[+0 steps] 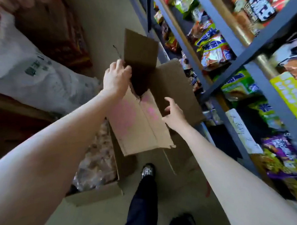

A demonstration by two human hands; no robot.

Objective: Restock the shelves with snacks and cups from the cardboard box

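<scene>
A brown cardboard box (140, 122) with pink print stands on the floor in the aisle, its flaps up. My left hand (116, 78) grips the edge of the far-left flap, fingers curled over it. My right hand (174, 113) holds the edge of the right flap (173, 82), thumb and fingers curled around it. The box's inside is dark and its contents are hidden. A second open box (95, 194) at lower left holds clear-wrapped snacks (97, 157). The dark metal shelves (240, 53) on the right are packed with colourful snack bags (214, 52).
A large white sack (32, 75) lies at the left, with red-brown cartons (62, 39) behind it. My legs and shoes (148, 170) stand on the grey floor just below the box. The aisle between sack and shelves is narrow.
</scene>
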